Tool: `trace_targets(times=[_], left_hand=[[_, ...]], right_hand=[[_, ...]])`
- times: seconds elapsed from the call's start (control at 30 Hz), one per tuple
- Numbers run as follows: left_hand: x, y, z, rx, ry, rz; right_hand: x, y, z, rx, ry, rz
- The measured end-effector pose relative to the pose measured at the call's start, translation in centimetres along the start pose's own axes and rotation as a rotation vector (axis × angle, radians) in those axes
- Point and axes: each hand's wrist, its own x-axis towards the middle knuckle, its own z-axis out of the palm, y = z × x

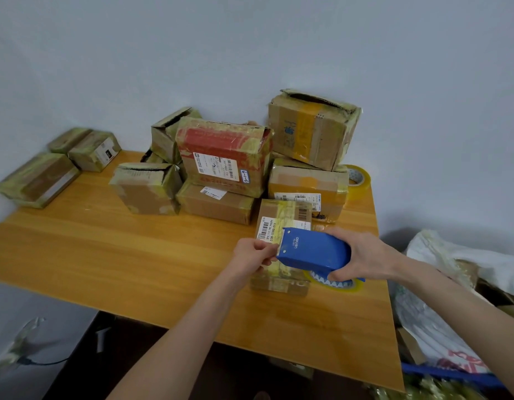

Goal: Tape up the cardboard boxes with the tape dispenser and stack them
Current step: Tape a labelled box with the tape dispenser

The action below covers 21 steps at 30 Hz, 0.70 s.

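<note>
A long orange-brown wooden table point(105, 255) fills the middle of the view, set into the corner of pale walls. Off the table's right side slumps a crumpled white plastic sack point(429, 327) with red print. Along the table's far edge sits a heap of worn brown cardboard boxes point(224, 157), heavily wrapped in yellowish tape, some stacked two high; the box at the top of the table's far right point(310, 131) has a torn top, and three more boxes point(36, 179) lie at the table's far left corner. Towards the table's right side, nearer its front than the heap, lies a small flat cardboard box point(281, 210) bearing white barcode labels and a strip of yellowish tape along its top. Over this box, above the table's right part, is a blue plastic tape dispenser point(313, 249), its tape roll point(333, 282) showing below it. The right hand point(365, 255) grips the dispenser's rear, fingers and thumb wrapped round its body. The left hand point(250, 255) has its fingers curled, pinching the tape at the dispenser's front edge. At the table's far right edge stands a spare roll of clear yellowish tape point(359, 177), beside the heap.
</note>
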Motion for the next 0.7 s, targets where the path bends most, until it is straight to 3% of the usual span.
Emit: trace_targets(times=[0.13,0.3,0.7], left_hand=[[-0.2,-0.9,-1.4,0.024,-0.004,0.018],[0.1,-4.4,-6.3,0.051,0.138,-0.064],[2.0,-7.1,-4.5,0.164,0.145,-0.084]], right_hand=[[-0.6,0.2,0.0,0.030,-0.034,0.016],[-3.1,3.4,-0.6,-0.039,-0.093,0.127],[-3.0,5.9,1.9,-0.108,-0.145,0.219]])
